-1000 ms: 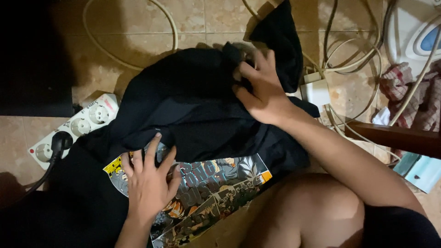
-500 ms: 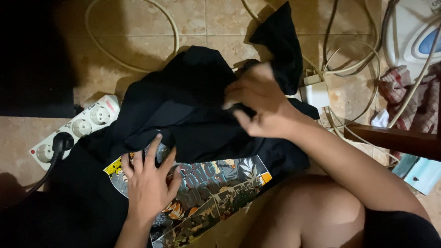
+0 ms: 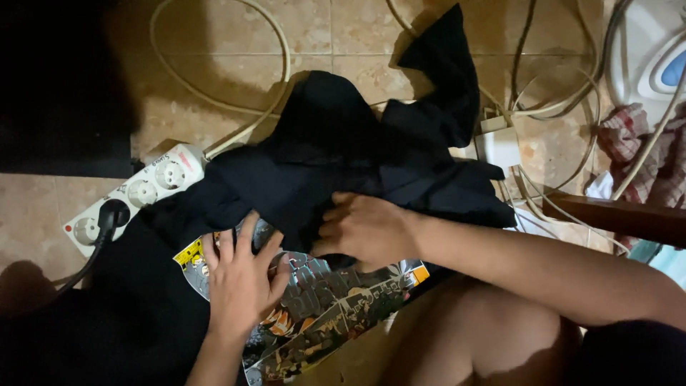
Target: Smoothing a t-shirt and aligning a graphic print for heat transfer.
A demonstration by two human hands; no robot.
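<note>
A black shirt [image 3: 336, 164] with a colourful printed graphic [image 3: 336, 307] lies crumpled on a tiled floor. My left hand [image 3: 239, 275] presses flat on the print, fingers spread, near the lower left. My right hand [image 3: 364, 229] rests on the black cloth just above the graphic, its fingers curled into a fold of the fabric. One sleeve of the shirt [image 3: 446, 78] sticks up toward the top right.
A white power strip [image 3: 139, 196] with a black plug [image 3: 111, 214] lies at the left, partly under the cloth. Cream cables [image 3: 214, 107] loop over the tiles. A white adapter [image 3: 500, 146], a checked cloth [image 3: 643, 154] and a white appliance [image 3: 654, 57] sit at right. My bare knee [image 3: 486, 343] is below.
My right hand has come down from the upper part of the shirt to just above the graphic, pulling black cloth with it. My left hand has stayed on the print.
</note>
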